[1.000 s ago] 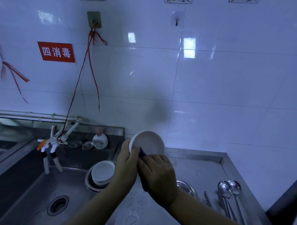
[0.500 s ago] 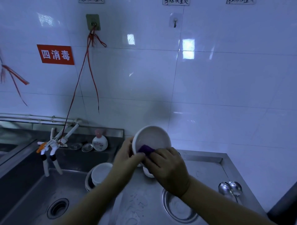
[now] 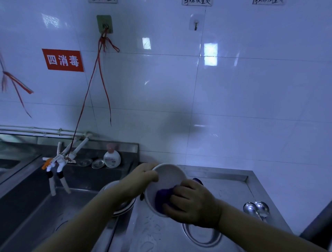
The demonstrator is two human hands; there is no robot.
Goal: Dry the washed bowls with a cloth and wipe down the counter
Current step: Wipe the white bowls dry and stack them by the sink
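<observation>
round white ceramic bowl [image 3: 167, 181] is gripped at its rim by left hand [image 3: 143, 177]; crumpled purple cloth [image 3: 161, 197] is pressed inside by curled right hand [image 3: 193, 203].

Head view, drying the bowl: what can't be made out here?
- Purple cloth: mostly covered by the right hand.
- Dishes in the sink: hidden behind the left hand and forearm.
- Spoons: handles cut off by the right arm.
- Top wall labels: cropped, unreadable.
</observation>
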